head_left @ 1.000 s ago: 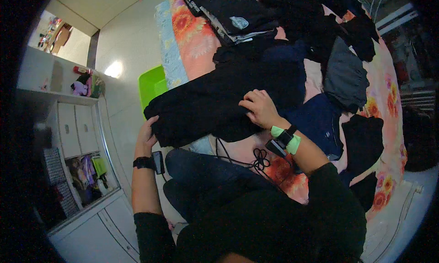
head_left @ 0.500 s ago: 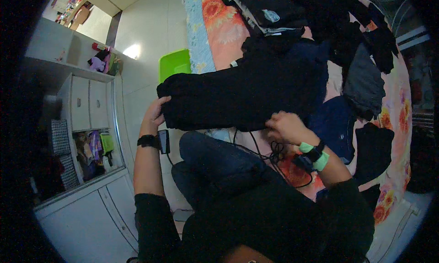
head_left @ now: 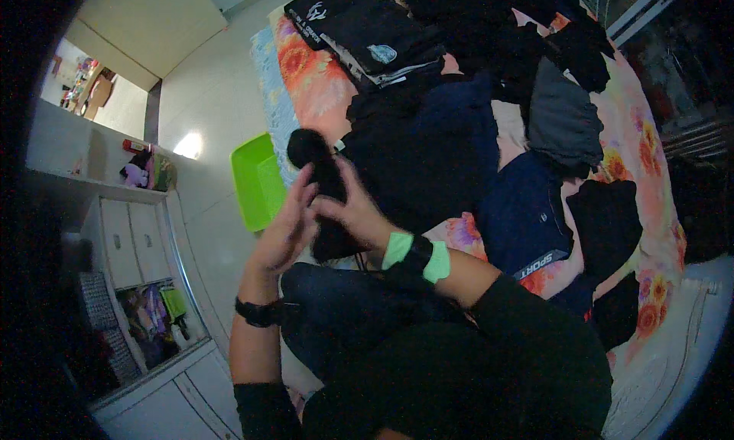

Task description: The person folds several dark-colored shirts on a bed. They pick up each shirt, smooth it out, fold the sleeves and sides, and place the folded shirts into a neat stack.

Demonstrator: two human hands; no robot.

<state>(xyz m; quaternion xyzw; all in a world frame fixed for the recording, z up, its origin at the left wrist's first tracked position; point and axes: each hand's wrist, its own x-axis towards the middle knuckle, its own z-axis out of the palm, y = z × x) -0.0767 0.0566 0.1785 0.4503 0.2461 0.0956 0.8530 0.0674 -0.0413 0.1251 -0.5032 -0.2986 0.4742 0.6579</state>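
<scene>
A black garment (head_left: 375,157), its kind hidden by the folds, lies across the bed's near-left edge. Its bunched end (head_left: 307,148) sticks up past my fingers, blurred. My left hand (head_left: 287,230) is against the left side of this bunched part, its fingers stretched out and somewhat smeared by motion. On the other side, my right hand (head_left: 355,211) has its thumb and fingers round the same black cloth. The two hands are close together, almost touching. Beneath them, the garment's lower edge hangs over my knees (head_left: 344,295).
A green plastic basket (head_left: 256,184) stands on the floor beside the bed. Folded black shirts (head_left: 375,38) lie at the far end. Navy shirt (head_left: 527,214), grey garment (head_left: 566,119) and black clothes (head_left: 608,218) spread over the flowered sheet (head_left: 657,272). A white cabinet (head_left: 126,237) is at left.
My right hand has moved left to join my left hand. The garment's left end, spread flat before, is now bunched up between them. The view has shifted, showing more of the basket.
</scene>
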